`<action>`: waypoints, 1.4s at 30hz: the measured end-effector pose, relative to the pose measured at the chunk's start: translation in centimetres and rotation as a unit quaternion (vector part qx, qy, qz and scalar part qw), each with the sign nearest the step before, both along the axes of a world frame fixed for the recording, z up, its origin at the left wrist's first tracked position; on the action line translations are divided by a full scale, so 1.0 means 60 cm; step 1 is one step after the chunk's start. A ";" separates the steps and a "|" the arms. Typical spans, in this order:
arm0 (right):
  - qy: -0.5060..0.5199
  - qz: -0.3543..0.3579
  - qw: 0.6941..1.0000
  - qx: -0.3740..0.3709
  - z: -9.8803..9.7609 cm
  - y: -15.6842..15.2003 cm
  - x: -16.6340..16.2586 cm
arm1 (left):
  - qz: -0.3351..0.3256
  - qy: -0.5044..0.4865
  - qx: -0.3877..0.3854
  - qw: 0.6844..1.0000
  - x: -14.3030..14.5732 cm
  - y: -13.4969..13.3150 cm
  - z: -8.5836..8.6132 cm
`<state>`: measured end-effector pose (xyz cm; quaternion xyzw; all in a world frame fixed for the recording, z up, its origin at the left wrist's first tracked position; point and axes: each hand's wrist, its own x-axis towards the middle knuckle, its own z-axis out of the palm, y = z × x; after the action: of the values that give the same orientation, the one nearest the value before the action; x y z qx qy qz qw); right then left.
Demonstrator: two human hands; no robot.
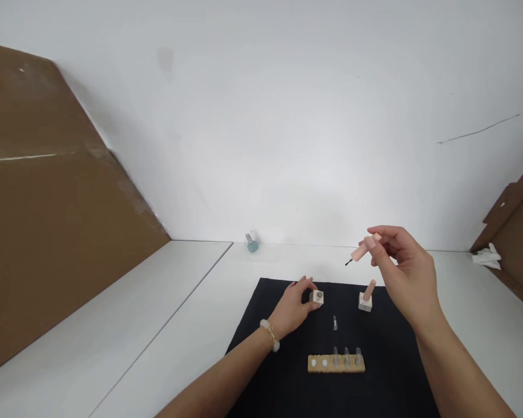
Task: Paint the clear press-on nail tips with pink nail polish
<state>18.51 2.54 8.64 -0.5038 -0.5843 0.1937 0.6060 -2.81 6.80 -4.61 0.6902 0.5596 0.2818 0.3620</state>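
- Pinching brush cap (358,252) mid-handle: right hand (412,278), fingers pressed together; likely light, rigid.
- Left hand (293,303): fingers grip uncapped bottle (318,299) at its sides, surest hold; probably slippery.

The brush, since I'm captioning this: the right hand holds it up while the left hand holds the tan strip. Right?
Not quite: the left hand holds the open bottle, not the tan strip, as the head view shows. The right hand does hold up the brush.
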 end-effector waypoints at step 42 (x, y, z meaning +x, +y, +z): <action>0.002 0.037 0.999 0.019 0.004 -0.003 0.006 | 0.037 -0.008 0.025 0.999 0.050 -0.181 -0.064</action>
<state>18.86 2.34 8.87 -0.4695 -0.6052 0.2058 0.6090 0.17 -4.06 -8.47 0.6753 0.5749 0.3143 0.3386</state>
